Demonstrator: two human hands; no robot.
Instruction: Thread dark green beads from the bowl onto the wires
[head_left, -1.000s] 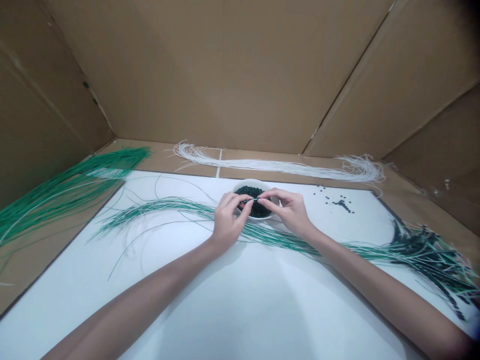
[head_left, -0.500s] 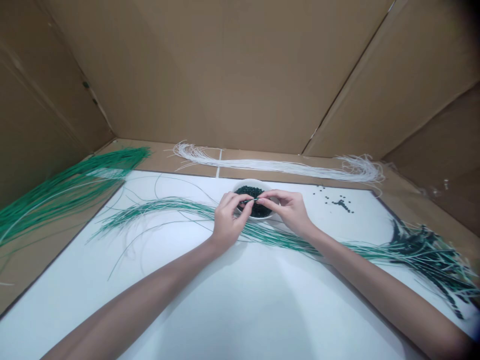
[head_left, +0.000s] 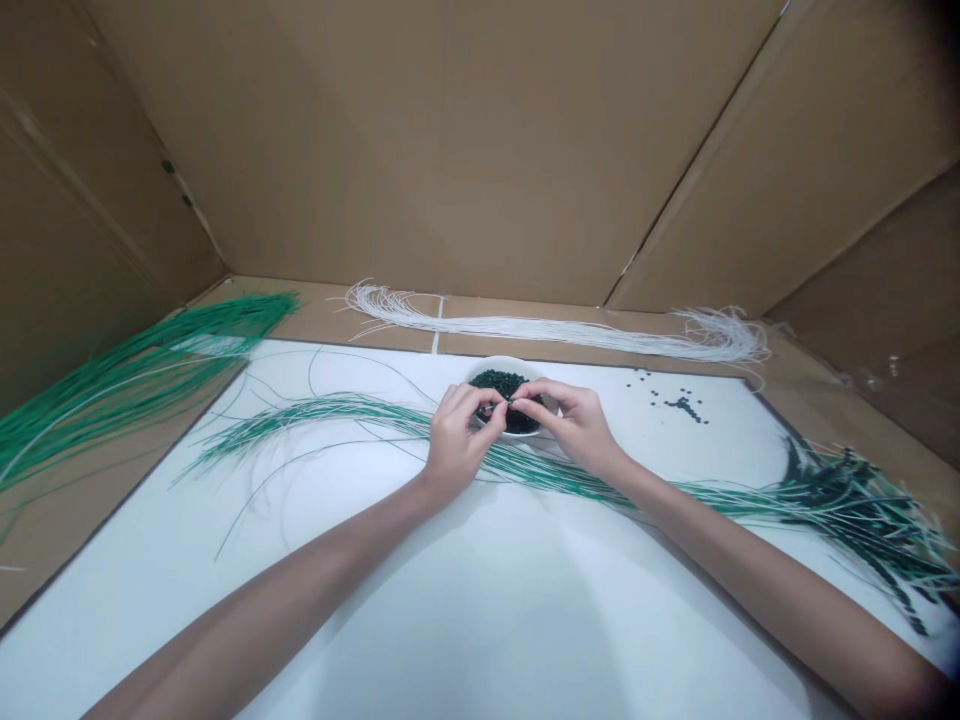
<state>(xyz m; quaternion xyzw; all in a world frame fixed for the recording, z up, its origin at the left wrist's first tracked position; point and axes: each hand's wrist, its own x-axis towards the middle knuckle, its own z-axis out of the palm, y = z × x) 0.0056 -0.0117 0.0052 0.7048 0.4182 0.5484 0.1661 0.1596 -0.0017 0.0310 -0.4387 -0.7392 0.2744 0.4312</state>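
Over a white bowl (head_left: pixel 501 361) of small dark green beads (head_left: pixel 501 381), my two hands meet fingertip to fingertip. My left hand (head_left: pixel 459 432) is closed in a pinch of thumb and index finger. Facing it from the other side, my right hand (head_left: pixel 581 422) pinches too. A very thin strand runs between the fingertips, mostly hidden by them; whether a bead is on it I cannot tell. Below both wrists lies a long bundle of green strands (head_left: pixel 555 478). Its right end carries many dark beaded tips (head_left: pixel 847 500).
Loose dark beads (head_left: pixel 684 405) lie scattered right of the bowl on the white board (head_left: pixel 465 600). A bundle of white strands (head_left: pixel 555 332) stretches along the back. More green strands (head_left: pixel 150 370) lie at the left. Cardboard walls (head_left: pixel 450 150) enclose the back and sides.
My fingertips have drawn closer together, with the right ones shifting slightly left. Less of the thin strand shows between them. The bowl and bundles stay put.
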